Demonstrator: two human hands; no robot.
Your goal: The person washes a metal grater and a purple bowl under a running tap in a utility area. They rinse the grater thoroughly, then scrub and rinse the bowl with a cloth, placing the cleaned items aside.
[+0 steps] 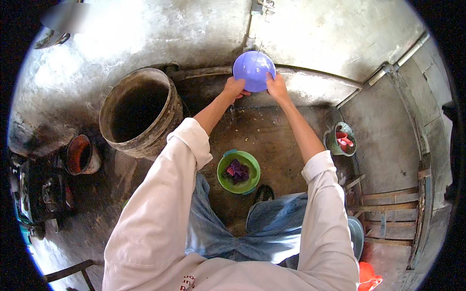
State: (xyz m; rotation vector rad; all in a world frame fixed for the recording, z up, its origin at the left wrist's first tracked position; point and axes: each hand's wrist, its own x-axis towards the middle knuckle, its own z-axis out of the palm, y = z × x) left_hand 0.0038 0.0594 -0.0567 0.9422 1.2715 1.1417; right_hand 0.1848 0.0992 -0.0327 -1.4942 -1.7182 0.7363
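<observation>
Both my hands hold a purple plastic bowl (250,74) out under the wall tap (267,5). My left hand (236,89) grips its lower left rim, and my right hand (276,86) grips the right side with the thumb over the edge. A thin stream of water falls from above into the bowl, and drops run down below my left hand. On the floor between my feet sits a green plastic basin (257,174) with wet purple cloth (239,171) and a small pink piece in it.
A large worn drum (171,105) stands left of my arms, with a smaller bucket (93,160) beyond it. Rightward are a bucket (329,140) holding a red dipper (343,141) and a wooden rack (391,208). A pipe (320,77) runs along the wall's foot.
</observation>
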